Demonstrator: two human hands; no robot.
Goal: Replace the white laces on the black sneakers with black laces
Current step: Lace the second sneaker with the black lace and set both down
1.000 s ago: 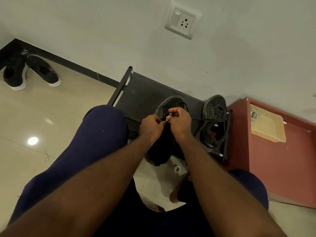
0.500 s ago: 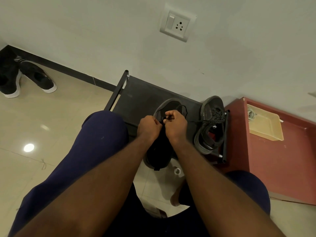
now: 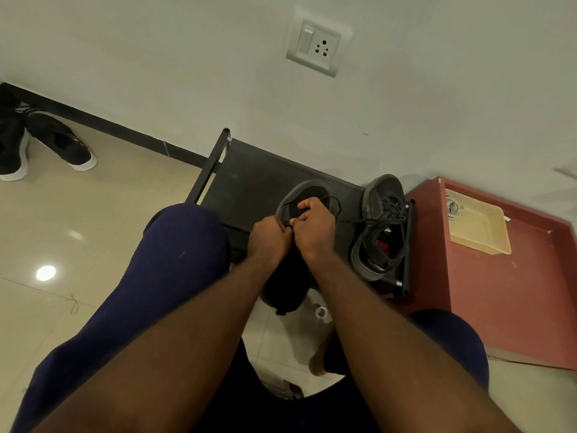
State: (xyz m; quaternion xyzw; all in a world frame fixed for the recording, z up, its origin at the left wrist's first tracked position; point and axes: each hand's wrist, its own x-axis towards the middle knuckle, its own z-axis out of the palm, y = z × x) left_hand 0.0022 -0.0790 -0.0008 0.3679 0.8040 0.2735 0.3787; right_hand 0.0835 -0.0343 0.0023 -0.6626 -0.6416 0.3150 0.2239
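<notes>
A black sneaker (image 3: 307,192) lies on the black shoe rack (image 3: 253,179), toe toward the wall, its heel hanging over the rack's front edge. My left hand (image 3: 270,237) and my right hand (image 3: 313,228) meet over its tongue, fingers curled, pinching a thin black lace (image 3: 335,201) that loops past the toe. A second black sneaker (image 3: 379,226) with a black lace tied through it lies on its side at the rack's right end. The eyelets under my hands are hidden.
My knees in dark blue trousers (image 3: 175,254) flank the rack. A red cabinet (image 3: 499,276) with a beige tray (image 3: 477,223) stands at the right. Another pair of black shoes (image 3: 59,145) lies on the tiled floor at far left. A small white ring (image 3: 320,311) lies below the rack.
The camera has tilted slightly, shifting the scene. My hands stay together over the sneaker's tongue, with the right hand's fingers edging a little toward the toe.
</notes>
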